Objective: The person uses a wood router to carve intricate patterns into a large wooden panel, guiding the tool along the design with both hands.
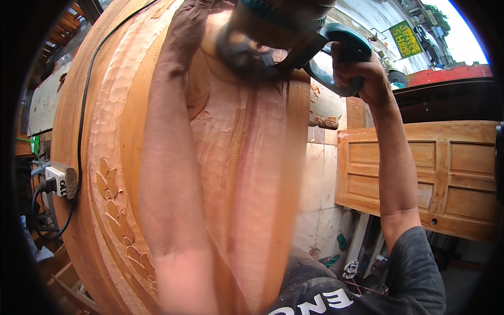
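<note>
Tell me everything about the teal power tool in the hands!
The teal power tool has a curved teal handle and a dark, round guard, partly blurred. It looks plastic and metal. It presses on the top of the big carved reddish wooden piece. The right hand grips its handle; the left hand steadies its front.

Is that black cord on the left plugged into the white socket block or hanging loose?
Plugged in: a black plug sits in the white socket block beside the carved wooden piece.

Panelled wooden door [420, 176], white power strip [62, 180], tiled floor [317, 210].
</note>
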{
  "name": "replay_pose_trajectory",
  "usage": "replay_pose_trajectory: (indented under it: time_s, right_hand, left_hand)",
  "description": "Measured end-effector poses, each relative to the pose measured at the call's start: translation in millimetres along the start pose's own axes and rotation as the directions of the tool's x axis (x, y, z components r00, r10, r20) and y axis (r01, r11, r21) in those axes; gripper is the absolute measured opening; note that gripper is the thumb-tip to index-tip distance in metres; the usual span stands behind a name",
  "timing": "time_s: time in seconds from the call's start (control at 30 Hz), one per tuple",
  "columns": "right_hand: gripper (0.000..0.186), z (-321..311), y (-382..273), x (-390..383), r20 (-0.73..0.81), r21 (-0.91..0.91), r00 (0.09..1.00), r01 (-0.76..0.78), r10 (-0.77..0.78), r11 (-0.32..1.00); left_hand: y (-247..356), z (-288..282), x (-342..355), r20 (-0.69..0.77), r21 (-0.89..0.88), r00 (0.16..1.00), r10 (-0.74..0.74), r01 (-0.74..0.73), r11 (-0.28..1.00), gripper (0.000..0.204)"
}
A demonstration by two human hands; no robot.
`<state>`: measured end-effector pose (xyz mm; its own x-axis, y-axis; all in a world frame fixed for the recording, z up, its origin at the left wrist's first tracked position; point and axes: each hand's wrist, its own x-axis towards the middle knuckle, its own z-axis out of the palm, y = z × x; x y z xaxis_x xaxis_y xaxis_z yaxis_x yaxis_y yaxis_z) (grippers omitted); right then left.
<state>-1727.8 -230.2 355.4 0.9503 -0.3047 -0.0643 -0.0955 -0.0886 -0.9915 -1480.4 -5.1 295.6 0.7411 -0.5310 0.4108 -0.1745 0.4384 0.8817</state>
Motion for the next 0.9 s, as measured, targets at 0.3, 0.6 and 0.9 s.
replay_pose_trajectory:
  time_s: [0.3,0.6,0.9]
  right_hand:
    - [0.03,-1,-1,4,0.044,0.003,0.999,0.014,-0.014,1.0]
    - [0.029,-3,-1,7,0.057,-0.034,0.998,0.022,-0.02,0.999]
    - [0.025,2,-4,10,0.041,-0.053,0.998,0.056,-0.053,0.997]
  left_hand:
    - [-7,0,8,-0.027,0.043,1.0,-0.01,0.011,0.999,0.055]
    - [-13,-1,13,-0.051,0.076,0.999,-0.013,0.017,0.997,0.059]
    - [-21,-2,14,-0.084,0.106,0.996,-0.009,0.018,0.994,0.062]
